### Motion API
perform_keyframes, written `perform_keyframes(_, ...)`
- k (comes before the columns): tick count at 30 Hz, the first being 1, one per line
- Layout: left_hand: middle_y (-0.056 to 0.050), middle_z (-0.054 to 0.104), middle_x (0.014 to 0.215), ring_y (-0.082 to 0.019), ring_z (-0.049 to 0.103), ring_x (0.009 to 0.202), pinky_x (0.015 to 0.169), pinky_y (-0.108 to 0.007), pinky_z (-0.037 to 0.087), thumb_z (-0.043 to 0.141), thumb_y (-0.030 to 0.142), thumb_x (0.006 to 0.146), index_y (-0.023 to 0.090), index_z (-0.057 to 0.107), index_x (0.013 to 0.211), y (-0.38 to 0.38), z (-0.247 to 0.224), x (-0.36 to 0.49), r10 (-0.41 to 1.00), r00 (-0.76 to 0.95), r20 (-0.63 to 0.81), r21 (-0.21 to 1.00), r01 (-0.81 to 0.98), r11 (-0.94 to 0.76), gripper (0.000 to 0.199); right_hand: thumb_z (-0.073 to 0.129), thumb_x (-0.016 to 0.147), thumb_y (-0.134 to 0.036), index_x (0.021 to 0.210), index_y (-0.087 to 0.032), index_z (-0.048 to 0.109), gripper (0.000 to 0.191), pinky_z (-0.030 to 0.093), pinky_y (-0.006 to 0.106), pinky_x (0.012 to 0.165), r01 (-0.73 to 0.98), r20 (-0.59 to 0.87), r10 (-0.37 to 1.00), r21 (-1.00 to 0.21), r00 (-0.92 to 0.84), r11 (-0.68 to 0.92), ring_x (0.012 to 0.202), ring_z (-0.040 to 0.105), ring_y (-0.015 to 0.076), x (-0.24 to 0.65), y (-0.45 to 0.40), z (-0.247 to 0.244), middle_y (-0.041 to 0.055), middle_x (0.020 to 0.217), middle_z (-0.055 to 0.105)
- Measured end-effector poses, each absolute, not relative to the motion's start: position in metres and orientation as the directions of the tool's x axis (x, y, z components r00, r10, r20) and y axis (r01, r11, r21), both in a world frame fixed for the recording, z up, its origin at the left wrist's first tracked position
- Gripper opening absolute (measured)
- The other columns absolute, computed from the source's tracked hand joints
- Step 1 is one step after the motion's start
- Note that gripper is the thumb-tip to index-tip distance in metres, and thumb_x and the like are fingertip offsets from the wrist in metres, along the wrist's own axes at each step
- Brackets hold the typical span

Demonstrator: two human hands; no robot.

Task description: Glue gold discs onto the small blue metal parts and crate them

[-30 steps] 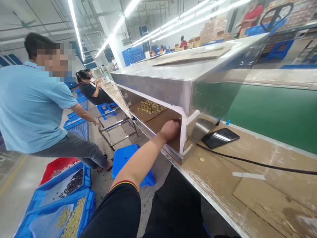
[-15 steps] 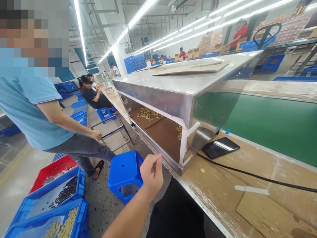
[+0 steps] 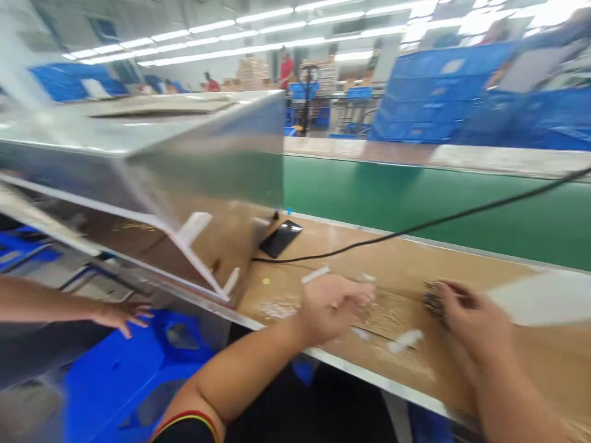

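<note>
Over the brown worktop (image 3: 383,246), my left hand (image 3: 327,307) is turned partly palm up with its fingers curled together and smeared by motion. A tiny yellowish spot shows in it, too blurred to name. My right hand (image 3: 480,326) is further right, fingers bent and pinching at a clump of small dark metal parts (image 3: 433,300). A small round gold-coloured piece (image 3: 265,281) lies on the worktop to the left of my hands. Inside the metal-topped box (image 3: 203,147), more gold-coloured pieces (image 3: 133,226) are dimly seen.
A black phone-like slab (image 3: 281,239) and a black cable (image 3: 351,247) lie behind my hands. Beyond runs a green conveyor belt (image 3: 360,184). At the left, another person's hand (image 3: 120,315) is over a blue stool (image 3: 115,369). Blue crates (image 3: 429,92) are stacked at the back.
The view has swung right. My left hand has moved from beside the box to over the worktop, and my right hand has come into view. The other person's hand is now over the stool.
</note>
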State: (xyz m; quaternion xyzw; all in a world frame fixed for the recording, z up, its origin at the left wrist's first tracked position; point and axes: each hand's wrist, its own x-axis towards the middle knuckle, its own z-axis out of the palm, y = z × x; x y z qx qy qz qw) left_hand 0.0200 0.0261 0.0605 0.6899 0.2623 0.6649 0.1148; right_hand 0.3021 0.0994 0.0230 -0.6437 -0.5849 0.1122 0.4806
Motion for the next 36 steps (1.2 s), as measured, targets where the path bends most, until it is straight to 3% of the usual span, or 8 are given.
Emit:
perform_keyframes(2,-0.007,0.082,0.095,-0.015,0.08,0.085,0.082,-0.023,0.065,0.065,0.021,0.103,0.018,0.076,0.108,0.053,0.067,0.017,0.541,-0.037,0.84,0.534,0.23,-0.814,0.012,0.07,0.078,-0.087,0.083,-0.025,0.078,0.062,0.06,0.044,0.062,0.553,0.402,0.882,-0.805,0.245,0.213,0.07,0.073,0.0293,0.303,0.096,0.025,0.0134,0.082,0.077)
perform_keyframes(5,-0.007,0.082,0.097,-0.015,0.08,0.087,0.081,-0.024,0.065,0.064,0.019,0.103,0.018,0.076,0.109,0.082,0.06,0.009,0.575,0.008,0.818,0.545,0.312,-0.778,0.014,0.07,0.087,-0.074,0.095,-0.024,0.08,0.051,0.065,0.042,0.069,0.437,0.437,0.892,-0.829,0.117,0.349,0.078,0.076,0.0273,0.287,0.101,0.022,0.0111,0.091,0.08)
perform_keyframes(12,-0.006,0.082,0.096,-0.016,0.08,0.087,0.082,-0.026,0.065,0.062,0.019,0.103,0.019,0.078,0.111,0.093,0.026,0.005,0.556,0.091,0.826,0.476,0.413,-0.776,0.018,0.066,0.098,-0.04,0.098,-0.025,0.08,0.021,0.064,0.036,0.073,0.503,0.547,0.823,-0.674,-0.154,0.541,0.08,0.075,0.0231,0.267,0.105,0.029,0.007,0.092,0.08)
perform_keyframes(14,-0.007,0.082,0.095,-0.017,0.08,0.087,0.085,-0.028,0.065,0.062,0.023,0.103,0.019,0.08,0.109,0.093,0.021,0.009,0.645,0.094,0.759,0.573,0.376,-0.728,0.019,0.062,0.099,-0.03,0.098,-0.025,0.078,0.017,0.062,0.035,0.071,0.527,0.59,0.776,-0.597,-0.223,0.605,0.077,0.074,0.0214,0.262,0.103,0.03,0.0051,0.089,0.079)
perform_keyframes(18,-0.009,0.082,0.096,-0.02,0.079,0.087,0.085,-0.032,0.065,0.065,0.033,0.1,0.019,0.082,0.107,0.098,0.013,0.017,0.886,0.07,0.458,0.852,0.251,-0.46,0.023,0.055,0.098,-0.016,0.097,-0.024,0.074,0.021,0.06,0.033,0.07,0.513,0.6,0.713,-0.51,-0.363,0.691,0.078,0.072,0.0201,0.25,0.093,0.028,0.0032,0.086,0.076)
perform_keyframes(22,-0.01,0.082,0.095,-0.019,0.077,0.083,0.075,-0.029,0.062,0.066,0.034,0.098,0.018,0.082,0.109,0.105,0.007,0.021,0.959,0.055,0.278,0.95,0.132,-0.283,0.026,0.056,0.096,-0.013,0.097,-0.024,0.072,0.019,0.057,0.033,0.068,0.486,0.582,0.682,-0.483,-0.444,0.728,0.075,0.069,0.0202,0.243,0.086,0.028,0.003,0.083,0.073)
perform_keyframes(36,-0.009,0.081,0.101,-0.018,0.073,0.085,0.079,-0.032,0.058,0.069,0.03,0.095,0.017,0.082,0.106,0.109,0.003,0.023,0.968,0.046,0.246,0.958,0.141,-0.25,0.021,0.054,0.096,-0.01,0.093,-0.024,0.066,0.019,0.053,0.034,0.068,0.523,0.542,0.617,-0.339,-0.571,0.782,0.076,0.062,0.0211,0.236,0.09,0.027,0.0034,0.083,0.067)
